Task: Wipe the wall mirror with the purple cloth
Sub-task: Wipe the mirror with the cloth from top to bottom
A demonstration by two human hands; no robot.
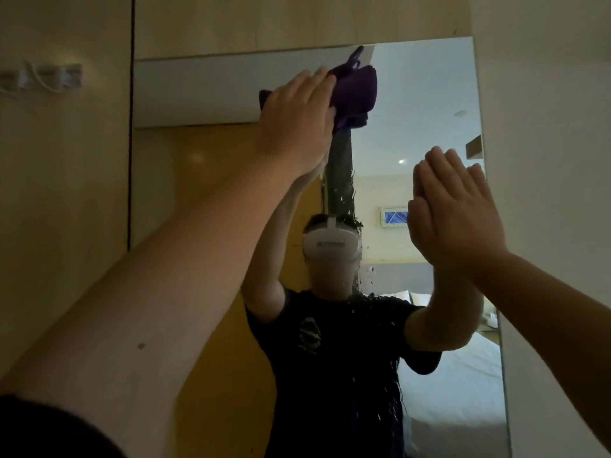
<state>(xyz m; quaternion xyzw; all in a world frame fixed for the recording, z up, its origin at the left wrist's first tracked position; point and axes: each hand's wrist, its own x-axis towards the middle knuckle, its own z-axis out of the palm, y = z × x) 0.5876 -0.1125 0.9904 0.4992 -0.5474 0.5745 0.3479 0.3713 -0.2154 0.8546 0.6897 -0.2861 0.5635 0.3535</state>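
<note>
A tall frameless wall mirror (205, 94) fills the middle of the view. My left hand (297, 117) is raised near its top edge and presses a bunched purple cloth (357, 90) flat against the glass with straight fingers. My right hand (456, 213) lies flat on the mirror's right side at about head height, fingers straight and together. Water drops and streaks run down the glass below the cloth, around the middle of the mirror.
Wooden wall panels (66, 226) flank the mirror on the left and above. A pale wall (545, 127) borders its right edge. A small hook rack with a white cord (43, 77) hangs on the left panel. The mirror reflects a person and a bed.
</note>
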